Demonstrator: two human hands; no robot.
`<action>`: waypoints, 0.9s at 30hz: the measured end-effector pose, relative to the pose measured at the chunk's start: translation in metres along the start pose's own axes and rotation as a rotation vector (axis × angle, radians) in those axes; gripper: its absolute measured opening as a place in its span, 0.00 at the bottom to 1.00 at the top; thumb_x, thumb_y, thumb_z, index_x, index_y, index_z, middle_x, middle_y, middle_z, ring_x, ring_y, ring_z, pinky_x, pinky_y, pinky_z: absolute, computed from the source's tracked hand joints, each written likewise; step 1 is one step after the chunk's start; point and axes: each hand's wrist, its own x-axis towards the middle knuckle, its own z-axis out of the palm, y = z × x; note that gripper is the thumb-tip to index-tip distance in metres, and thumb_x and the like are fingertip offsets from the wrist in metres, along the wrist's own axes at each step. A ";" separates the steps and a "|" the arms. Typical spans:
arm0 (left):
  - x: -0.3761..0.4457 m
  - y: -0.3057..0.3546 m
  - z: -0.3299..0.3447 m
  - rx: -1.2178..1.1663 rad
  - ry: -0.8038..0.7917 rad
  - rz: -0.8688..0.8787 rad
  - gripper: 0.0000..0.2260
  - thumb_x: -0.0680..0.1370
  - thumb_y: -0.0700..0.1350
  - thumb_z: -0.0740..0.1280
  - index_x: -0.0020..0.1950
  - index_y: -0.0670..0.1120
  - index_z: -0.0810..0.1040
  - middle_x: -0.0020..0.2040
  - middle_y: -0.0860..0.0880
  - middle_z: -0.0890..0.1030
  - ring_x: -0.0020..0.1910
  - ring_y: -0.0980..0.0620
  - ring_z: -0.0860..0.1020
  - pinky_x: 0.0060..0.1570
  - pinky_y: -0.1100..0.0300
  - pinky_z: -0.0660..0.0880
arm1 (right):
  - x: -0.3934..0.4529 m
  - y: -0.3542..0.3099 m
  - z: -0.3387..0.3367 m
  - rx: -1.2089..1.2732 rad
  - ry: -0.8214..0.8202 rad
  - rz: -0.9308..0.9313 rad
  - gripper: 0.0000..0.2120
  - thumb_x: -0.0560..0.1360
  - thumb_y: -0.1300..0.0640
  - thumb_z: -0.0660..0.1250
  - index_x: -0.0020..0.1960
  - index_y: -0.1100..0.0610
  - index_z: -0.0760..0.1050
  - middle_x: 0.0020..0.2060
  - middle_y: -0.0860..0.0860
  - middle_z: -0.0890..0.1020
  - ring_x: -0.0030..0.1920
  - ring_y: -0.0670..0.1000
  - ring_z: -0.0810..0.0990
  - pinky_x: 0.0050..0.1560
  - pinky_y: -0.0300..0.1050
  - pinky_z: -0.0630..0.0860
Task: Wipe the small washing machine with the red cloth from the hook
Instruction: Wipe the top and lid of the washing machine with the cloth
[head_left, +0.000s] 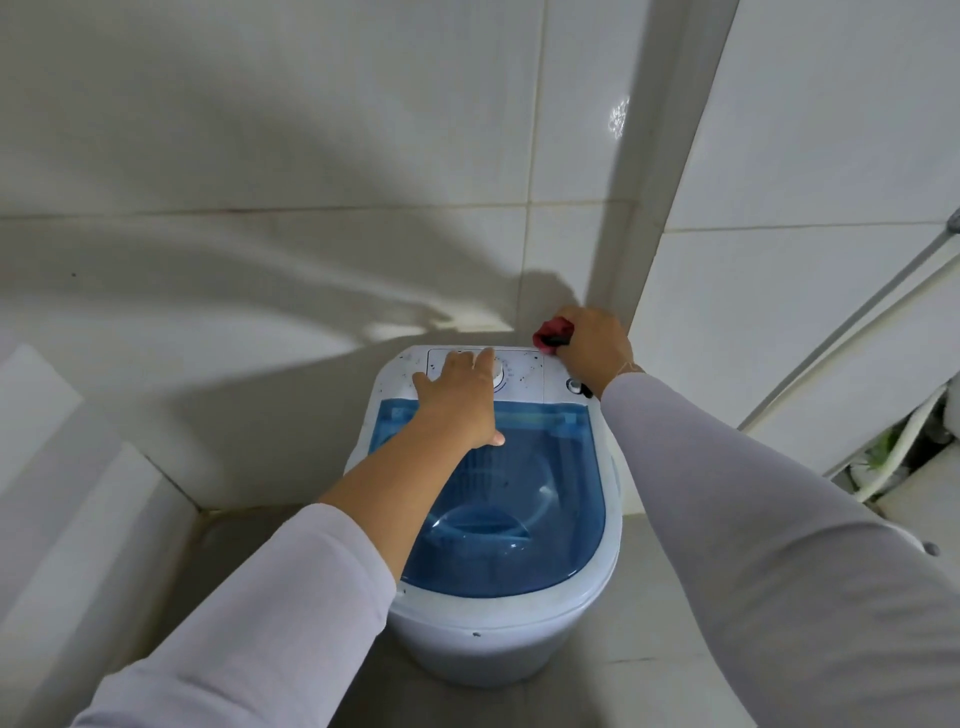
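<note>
The small washing machine (498, 618) is white with a see-through blue lid (524, 499) and stands on the floor in a tiled corner. Its control panel at the back carries a white dial (500, 375) and is speckled with dark spots. My left hand (460, 397) lies flat on the panel and the lid's back edge, fingers spread, holding nothing. My right hand (592, 345) is closed around the bunched red cloth (553, 333) and presses it on the machine's back right corner, close to the wall.
Tiled walls meet just behind the machine. A white step or ledge (78, 499) runs along the left. At the right stand white pipes (893, 457) and a grey rod (852, 322), with clutter behind them.
</note>
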 end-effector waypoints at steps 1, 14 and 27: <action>0.000 0.000 0.000 -0.001 0.000 0.000 0.47 0.70 0.50 0.74 0.78 0.48 0.45 0.76 0.46 0.56 0.75 0.46 0.56 0.71 0.40 0.54 | 0.001 0.000 0.000 0.010 -0.027 0.003 0.11 0.73 0.62 0.67 0.55 0.55 0.77 0.52 0.56 0.82 0.52 0.58 0.80 0.46 0.44 0.75; -0.005 0.001 -0.001 0.006 -0.011 -0.002 0.47 0.71 0.51 0.74 0.78 0.46 0.44 0.77 0.45 0.55 0.76 0.46 0.56 0.71 0.40 0.54 | -0.016 0.003 0.003 -0.153 -0.118 -0.113 0.20 0.72 0.68 0.62 0.61 0.55 0.74 0.56 0.60 0.74 0.55 0.63 0.76 0.55 0.51 0.76; -0.011 0.003 -0.004 -0.005 -0.025 -0.025 0.46 0.71 0.51 0.73 0.78 0.46 0.45 0.78 0.45 0.54 0.76 0.45 0.55 0.72 0.40 0.53 | -0.054 0.009 -0.005 -0.283 -0.128 -0.222 0.15 0.69 0.71 0.60 0.48 0.57 0.80 0.44 0.52 0.68 0.45 0.61 0.76 0.44 0.42 0.67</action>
